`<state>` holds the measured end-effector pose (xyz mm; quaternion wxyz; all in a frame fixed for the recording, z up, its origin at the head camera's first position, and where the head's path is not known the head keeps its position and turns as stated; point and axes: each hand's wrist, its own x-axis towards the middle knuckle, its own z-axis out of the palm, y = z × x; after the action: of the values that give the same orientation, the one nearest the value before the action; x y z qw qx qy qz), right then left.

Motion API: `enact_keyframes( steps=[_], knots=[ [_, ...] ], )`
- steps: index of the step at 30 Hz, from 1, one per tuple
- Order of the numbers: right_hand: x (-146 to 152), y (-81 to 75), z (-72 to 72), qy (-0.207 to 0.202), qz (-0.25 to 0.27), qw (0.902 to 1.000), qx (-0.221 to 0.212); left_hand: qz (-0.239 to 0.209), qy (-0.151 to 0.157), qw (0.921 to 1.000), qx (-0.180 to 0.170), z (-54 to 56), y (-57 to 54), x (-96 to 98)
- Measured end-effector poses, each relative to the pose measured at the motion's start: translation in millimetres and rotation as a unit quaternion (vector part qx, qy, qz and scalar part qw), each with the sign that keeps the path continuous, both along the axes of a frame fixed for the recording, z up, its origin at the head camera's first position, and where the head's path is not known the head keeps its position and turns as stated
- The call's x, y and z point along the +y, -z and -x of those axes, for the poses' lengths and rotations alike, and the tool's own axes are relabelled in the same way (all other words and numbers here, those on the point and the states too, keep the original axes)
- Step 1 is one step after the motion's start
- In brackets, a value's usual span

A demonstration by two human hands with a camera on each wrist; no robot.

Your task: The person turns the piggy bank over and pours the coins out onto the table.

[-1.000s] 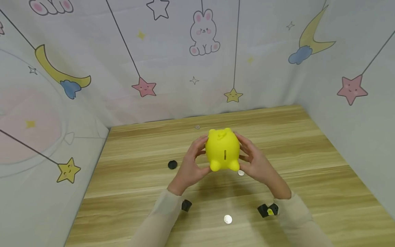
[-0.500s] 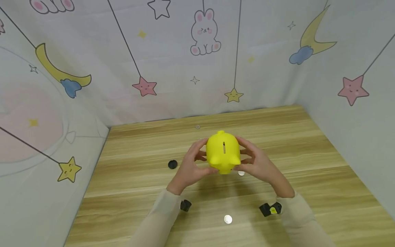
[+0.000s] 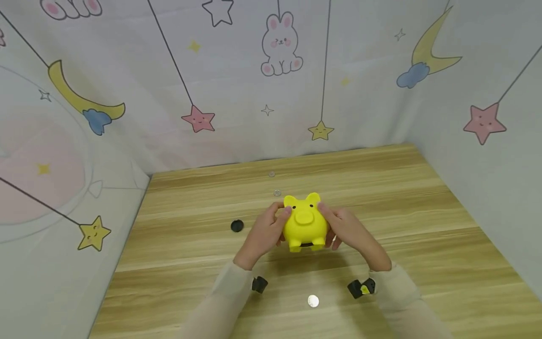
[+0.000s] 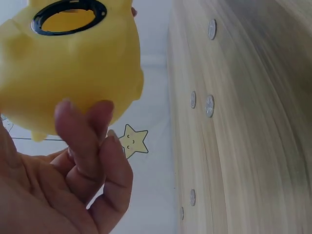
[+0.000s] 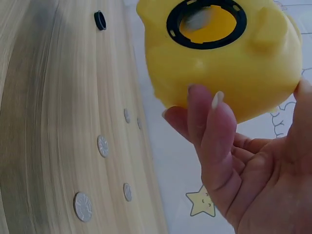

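A yellow piggy bank is held up over the table, its snout and eyes facing the head camera. My left hand grips one side and my right hand grips the other, thumbs beside the face. Both wrist views show the underside, where a black ring surrounds an uncovered round hole. Inside that hole a blurred silvery coin appears in the right wrist view. On the table left of the hands lies a round black cap.
Several silver coins lie scattered on the wooden table, among them a near coin between the forearms and a far coin. Pale curtains printed with stars and moons enclose the back and sides.
The piggy bank has tilted from slot and back facing the head camera to face forward, and sits slightly lower. Both thumbs have moved up from beneath to beside its face.
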<state>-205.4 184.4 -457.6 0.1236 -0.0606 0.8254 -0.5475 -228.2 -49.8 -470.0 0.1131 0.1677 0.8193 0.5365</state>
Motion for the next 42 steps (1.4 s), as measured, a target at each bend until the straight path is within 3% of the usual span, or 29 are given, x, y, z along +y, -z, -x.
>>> enact_keyframes(
  steps=[13,17,21,25,29,32,37,39,42],
  knots=[
    [2,6.0,0.7,0.0,0.019,0.9994,-0.029,0.01,-0.046,0.9989,0.005,-2.0,-1.6,3.6],
    [5,4.0,0.4,-0.004,0.023,0.9997,-0.008,0.021,-0.05,0.9984,0.014,-3.2,-3.8,3.4],
    [9,3.5,0.8,-0.011,0.039,0.999,0.02,0.026,-0.036,0.9981,0.042,-2.7,-5.4,0.2],
    [13,2.0,0.4,-0.01,0.082,0.9959,0.036,-0.029,0.004,0.9979,0.059,0.1,-4.9,-5.3],
    [16,0.4,0.0,-0.016,0.11,0.991,0.075,-0.116,0.047,0.9912,0.041,2.9,-3.3,-8.9],
    [17,0.5,-0.2,-0.027,0.118,0.9865,0.111,-0.143,0.059,0.9873,0.038,3.7,-2.6,-10.5],
    [17,0.7,-1.5,-0.07,0.136,0.9706,0.186,-0.139,0.067,0.9811,0.117,3.9,-4.4,-11.8],
    [16,0.1,-2.7,-0.081,0.134,0.9631,0.219,-0.151,0.078,0.973,0.156,4.3,-5.9,-11.4],
    [14,-1.9,-4.7,-0.083,0.128,0.9549,0.255,-0.181,0.098,0.9605,0.188,4.6,-8.0,-10.5]
  ],
)
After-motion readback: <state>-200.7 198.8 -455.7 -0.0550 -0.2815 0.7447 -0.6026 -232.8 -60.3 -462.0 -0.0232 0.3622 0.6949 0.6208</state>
